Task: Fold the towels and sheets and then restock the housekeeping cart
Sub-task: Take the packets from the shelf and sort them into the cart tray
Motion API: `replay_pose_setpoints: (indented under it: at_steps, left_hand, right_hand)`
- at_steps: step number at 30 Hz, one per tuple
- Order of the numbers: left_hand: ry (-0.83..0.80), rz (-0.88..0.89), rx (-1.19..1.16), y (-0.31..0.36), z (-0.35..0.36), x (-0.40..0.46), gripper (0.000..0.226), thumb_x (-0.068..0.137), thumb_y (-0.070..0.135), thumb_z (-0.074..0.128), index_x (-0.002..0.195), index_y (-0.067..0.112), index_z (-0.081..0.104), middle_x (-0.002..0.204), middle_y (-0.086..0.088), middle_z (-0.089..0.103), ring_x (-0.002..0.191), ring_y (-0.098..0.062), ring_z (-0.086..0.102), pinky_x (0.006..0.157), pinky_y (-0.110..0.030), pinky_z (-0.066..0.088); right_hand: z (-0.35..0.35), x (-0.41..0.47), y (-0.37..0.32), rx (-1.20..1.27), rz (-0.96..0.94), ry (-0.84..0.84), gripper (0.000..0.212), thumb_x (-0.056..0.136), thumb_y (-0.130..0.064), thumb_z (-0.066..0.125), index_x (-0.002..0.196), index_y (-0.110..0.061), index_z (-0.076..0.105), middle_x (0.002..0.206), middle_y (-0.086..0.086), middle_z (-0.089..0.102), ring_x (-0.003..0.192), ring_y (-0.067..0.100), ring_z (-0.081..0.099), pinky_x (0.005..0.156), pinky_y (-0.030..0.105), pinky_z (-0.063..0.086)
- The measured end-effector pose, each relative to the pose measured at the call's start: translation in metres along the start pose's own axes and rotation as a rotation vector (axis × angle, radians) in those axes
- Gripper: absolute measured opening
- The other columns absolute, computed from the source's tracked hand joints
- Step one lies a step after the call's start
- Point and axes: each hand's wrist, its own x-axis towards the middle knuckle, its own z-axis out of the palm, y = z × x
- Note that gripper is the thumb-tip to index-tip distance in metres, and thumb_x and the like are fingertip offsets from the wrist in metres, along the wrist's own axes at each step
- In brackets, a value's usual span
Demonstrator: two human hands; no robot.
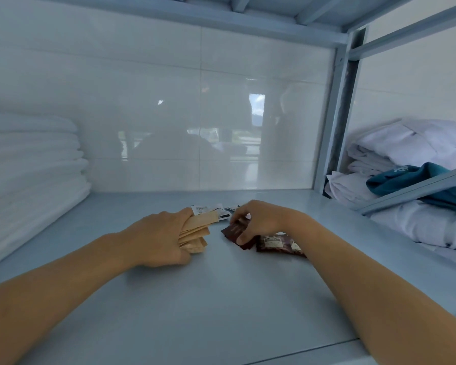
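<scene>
Both my arms reach onto a pale blue metal shelf (195, 299). My left hand (156, 238) grips a stack of tan paper sachets (195, 230), fanned out to the right. My right hand (258, 219) pinches a dark maroon sachet (233, 230) between thumb and fingers, just above the shelf. More maroon packets (277, 243) lie under my right wrist. A few white sachets with barcodes (211, 209) lie behind both hands. A tall stack of folded white towels (29, 175) stands at the left of the shelf.
A white tiled wall (195, 114) closes the back. A grey metal upright (337, 114) separates the neighbouring bay, where loosely folded white linens (406, 154) and a teal cloth (411, 180) lie. Another shelf runs close overhead.
</scene>
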Motion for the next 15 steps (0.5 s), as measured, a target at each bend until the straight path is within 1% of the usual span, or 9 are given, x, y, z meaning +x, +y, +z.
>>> replay_pose_setpoints:
  at_steps: [2, 4, 7, 10, 11, 12, 13, 14, 15]
  left_hand:
    - [-0.003, 0.002, -0.001, -0.001, 0.000, 0.000, 0.053, 0.064, 0.051, 0.068, 0.104, 0.048, 0.032, 0.086, 0.013, 0.061, 0.074, -0.007, 0.060, 0.057, -0.028, 0.039]
    - [-0.002, 0.006, 0.007, 0.000, -0.001, 0.000, 0.054, 0.064, 0.052, 0.068, 0.103, 0.049, 0.031, 0.086, 0.013, 0.061, 0.073, -0.007, 0.060, 0.056, -0.027, 0.038]
    - [0.004, 0.010, 0.008, 0.000, -0.001, 0.000, 0.052, 0.065, 0.050, 0.068, 0.101, 0.050, 0.030, 0.086, 0.013, 0.061, 0.072, -0.006, 0.059, 0.055, -0.026, 0.037]
    - [0.005, 0.013, 0.004, 0.000, -0.001, 0.000, 0.050, 0.064, 0.050, 0.067, 0.101, 0.046, 0.034, 0.085, 0.012, 0.062, 0.072, -0.007, 0.060, 0.056, -0.028, 0.038]
    - [0.006, 0.013, 0.006, -0.001, 0.000, 0.000, 0.049, 0.064, 0.050, 0.067, 0.102, 0.045, 0.035, 0.085, 0.012, 0.062, 0.072, -0.007, 0.060, 0.056, -0.028, 0.039]
    - [0.006, 0.014, 0.009, -0.001, 0.000, 0.001, 0.049, 0.064, 0.051, 0.067, 0.102, 0.043, 0.036, 0.085, 0.012, 0.062, 0.072, -0.008, 0.060, 0.056, -0.029, 0.039]
    - [0.008, 0.015, 0.013, -0.002, 0.001, 0.001, 0.050, 0.064, 0.051, 0.067, 0.103, 0.042, 0.037, 0.085, 0.011, 0.062, 0.072, -0.008, 0.060, 0.056, -0.029, 0.040]
    - [0.012, 0.017, 0.017, -0.003, 0.001, 0.002, 0.049, 0.064, 0.051, 0.067, 0.103, 0.042, 0.038, 0.085, 0.011, 0.061, 0.071, -0.008, 0.060, 0.056, -0.028, 0.039]
    - [0.014, 0.018, 0.019, -0.004, 0.002, 0.002, 0.049, 0.064, 0.052, 0.067, 0.102, 0.042, 0.038, 0.084, 0.011, 0.061, 0.071, -0.008, 0.060, 0.056, -0.028, 0.039]
  right_hand:
    - [0.001, 0.002, -0.001, 0.030, -0.022, 0.015, 0.051, 0.070, -0.020, 0.090, 0.116, -0.030, 0.070, 0.116, -0.004, 0.063, 0.102, 0.019, 0.062, 0.082, 0.030, 0.051]
    - [-0.002, 0.001, 0.000, 0.041, -0.018, 0.013, 0.055, 0.070, -0.016, 0.088, 0.119, -0.032, 0.070, 0.119, -0.004, 0.063, 0.101, 0.018, 0.062, 0.079, 0.028, 0.050]
    - [-0.007, -0.005, 0.002, -0.036, 0.038, -0.070, 0.062, 0.073, -0.016, 0.080, 0.128, -0.039, 0.065, 0.132, -0.005, 0.055, 0.113, 0.018, 0.058, 0.088, 0.029, 0.049]
    - [-0.018, -0.015, 0.003, -0.034, 0.094, -0.151, 0.069, 0.075, -0.018, 0.073, 0.136, -0.046, 0.059, 0.149, -0.009, 0.044, 0.135, 0.017, 0.045, 0.100, 0.033, 0.041]
    - [-0.024, -0.018, 0.003, -0.011, 0.105, -0.143, 0.067, 0.077, -0.025, 0.075, 0.138, -0.047, 0.058, 0.153, -0.009, 0.041, 0.141, 0.017, 0.040, 0.106, 0.036, 0.037]
    - [-0.029, -0.021, 0.003, -0.002, 0.121, -0.126, 0.066, 0.079, -0.037, 0.078, 0.140, -0.046, 0.056, 0.156, -0.010, 0.040, 0.145, 0.019, 0.037, 0.111, 0.039, 0.035]
    - [-0.033, -0.023, 0.003, -0.014, 0.145, -0.118, 0.070, 0.078, -0.053, 0.079, 0.143, -0.047, 0.053, 0.159, -0.011, 0.038, 0.148, 0.021, 0.035, 0.112, 0.043, 0.035]
    - [-0.035, -0.024, 0.004, -0.037, 0.178, -0.131, 0.080, 0.073, -0.070, 0.077, 0.146, -0.048, 0.050, 0.162, -0.011, 0.034, 0.149, 0.024, 0.033, 0.110, 0.045, 0.036]
    - [-0.034, -0.026, 0.003, -0.052, 0.210, -0.163, 0.091, 0.066, -0.080, 0.075, 0.147, -0.051, 0.047, 0.164, -0.012, 0.031, 0.150, 0.025, 0.031, 0.106, 0.045, 0.037]
